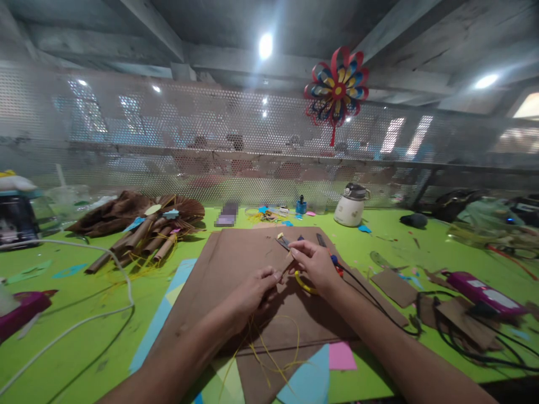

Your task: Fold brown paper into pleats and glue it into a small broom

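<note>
Over a brown cardboard sheet (223, 264), my left hand (263, 286) is closed on one end of a small brown cardboard piece (287, 264). The fingers of my right hand (314, 262) pinch the other end, so the hands nearly meet. Just beyond my right fingertips is a dark, pointed metal tool or blade (282, 242); whether it is held, I cannot make out. Beneath my right hand shows a yellow curved handle (305, 284). Thin yellow strands (275, 365) trail below my left hand onto the cardboard and blue paper (309, 379).
Rolled brown tubes (141, 233) with yellow strands lie at the left, near a white cable (126, 280). A white bottle (349, 206) stands at the back. To the right are cardboard scraps (393, 286), black cables and a purple power strip (484, 293). A flower-shaped pinwheel (338, 90) hangs above.
</note>
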{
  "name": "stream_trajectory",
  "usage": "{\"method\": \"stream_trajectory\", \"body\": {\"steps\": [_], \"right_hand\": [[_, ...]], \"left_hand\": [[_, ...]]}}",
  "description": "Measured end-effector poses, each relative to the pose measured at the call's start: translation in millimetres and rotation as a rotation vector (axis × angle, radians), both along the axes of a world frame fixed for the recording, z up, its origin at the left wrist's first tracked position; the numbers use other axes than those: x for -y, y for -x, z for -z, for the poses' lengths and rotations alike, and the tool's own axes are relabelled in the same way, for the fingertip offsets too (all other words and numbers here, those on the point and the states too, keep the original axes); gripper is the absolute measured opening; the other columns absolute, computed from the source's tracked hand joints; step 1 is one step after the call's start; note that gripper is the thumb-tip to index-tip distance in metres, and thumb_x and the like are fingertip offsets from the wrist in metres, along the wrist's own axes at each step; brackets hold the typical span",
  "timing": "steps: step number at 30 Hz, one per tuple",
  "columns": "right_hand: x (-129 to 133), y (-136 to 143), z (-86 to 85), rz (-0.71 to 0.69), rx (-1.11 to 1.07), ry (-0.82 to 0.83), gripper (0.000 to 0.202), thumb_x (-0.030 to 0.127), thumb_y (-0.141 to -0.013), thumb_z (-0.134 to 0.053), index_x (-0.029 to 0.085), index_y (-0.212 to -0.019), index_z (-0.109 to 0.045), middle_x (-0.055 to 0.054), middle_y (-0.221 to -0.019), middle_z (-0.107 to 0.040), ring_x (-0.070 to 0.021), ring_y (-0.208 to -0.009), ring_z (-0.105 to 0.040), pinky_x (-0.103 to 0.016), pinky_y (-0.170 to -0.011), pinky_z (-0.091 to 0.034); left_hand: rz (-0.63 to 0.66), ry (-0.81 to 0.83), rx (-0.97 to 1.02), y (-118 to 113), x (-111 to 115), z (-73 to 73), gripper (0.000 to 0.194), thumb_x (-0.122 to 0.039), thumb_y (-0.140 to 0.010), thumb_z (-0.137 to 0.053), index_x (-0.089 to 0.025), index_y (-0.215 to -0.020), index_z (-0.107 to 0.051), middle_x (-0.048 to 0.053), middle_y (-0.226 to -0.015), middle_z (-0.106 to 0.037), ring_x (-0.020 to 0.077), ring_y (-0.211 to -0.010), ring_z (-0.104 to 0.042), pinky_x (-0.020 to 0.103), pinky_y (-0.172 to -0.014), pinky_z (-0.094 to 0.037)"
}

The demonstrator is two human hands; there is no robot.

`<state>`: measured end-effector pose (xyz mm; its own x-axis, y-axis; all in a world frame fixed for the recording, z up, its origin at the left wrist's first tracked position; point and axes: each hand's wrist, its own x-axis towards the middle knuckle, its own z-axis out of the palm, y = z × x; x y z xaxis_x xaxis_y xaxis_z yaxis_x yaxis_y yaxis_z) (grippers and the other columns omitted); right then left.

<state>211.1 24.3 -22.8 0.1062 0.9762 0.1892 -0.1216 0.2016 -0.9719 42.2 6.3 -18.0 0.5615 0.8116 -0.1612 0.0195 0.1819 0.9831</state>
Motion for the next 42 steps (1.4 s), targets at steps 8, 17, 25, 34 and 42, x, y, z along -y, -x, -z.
{"method": "stream_trajectory", "body": {"steps": [8, 17, 25, 34, 42], "right_hand": [[-3, -3, 1.4, -0.009, -0.050, 0.039, 0.035, 0.044, -0.063, -0.073, 0.017, -0.083, -0.063, 0.002, -0.057, -0.062, -0.0137, -0.047, -0.059, -0.028, -0.047, -0.052], [-3, -14, -0.8, 0.159, 0.008, 0.039, 0.044, 0.058, -0.068, -0.066, 0.016, -0.060, -0.054, 0.006, -0.037, -0.044, -0.0045, -0.029, -0.034, -0.016, -0.030, -0.023], [6, 0, 4.6, 0.030, 0.077, -0.014, 0.044, 0.055, -0.058, -0.075, 0.016, -0.062, -0.055, 0.003, -0.046, -0.054, -0.0062, -0.035, -0.043, -0.018, -0.036, -0.032], [24, 3, -3.8, -0.293, 0.196, -0.130, 0.042, 0.054, -0.087, -0.048, 0.019, -0.064, -0.046, 0.009, -0.042, -0.039, -0.0040, -0.034, -0.028, -0.017, -0.036, -0.022], [51, -15, -39.9, -0.993, 0.574, -0.228, 0.019, 0.031, -0.077, -0.068, 0.017, -0.065, -0.063, -0.002, -0.075, -0.063, -0.0118, -0.072, -0.058, -0.026, -0.069, -0.047]], "left_hand": [[0.045, 0.082, 0.097, -1, 1, -2.2, 0.024, -0.036, -0.080, -0.053, -0.019, -0.067, -0.042, -0.006, -0.050, -0.040, 0.0050, -0.039, -0.031, 0.022, -0.042, -0.018], [-0.033, 0.076, 0.189, 5, -11, 0.4, 0.020, -0.035, -0.083, -0.051, -0.016, -0.076, -0.050, -0.002, -0.057, -0.049, 0.0044, -0.041, -0.036, 0.019, -0.039, -0.019], [-0.125, 0.095, 0.295, 7, -13, -1.1, 0.014, -0.022, -0.089, -0.046, -0.012, -0.097, -0.051, 0.008, -0.075, -0.064, 0.0174, -0.069, -0.063, 0.028, -0.065, -0.048], [-0.135, 0.107, 0.348, 11, -15, -0.8, 0.018, -0.030, -0.087, -0.054, -0.013, -0.093, -0.057, 0.009, -0.076, -0.066, 0.0177, -0.070, -0.063, 0.030, -0.068, -0.049], [-0.194, 0.118, 0.425, 14, -16, -7.6, 0.025, -0.035, -0.079, -0.062, -0.012, -0.086, -0.062, 0.008, -0.074, -0.065, 0.0164, -0.063, -0.061, 0.031, -0.069, -0.046]]}}
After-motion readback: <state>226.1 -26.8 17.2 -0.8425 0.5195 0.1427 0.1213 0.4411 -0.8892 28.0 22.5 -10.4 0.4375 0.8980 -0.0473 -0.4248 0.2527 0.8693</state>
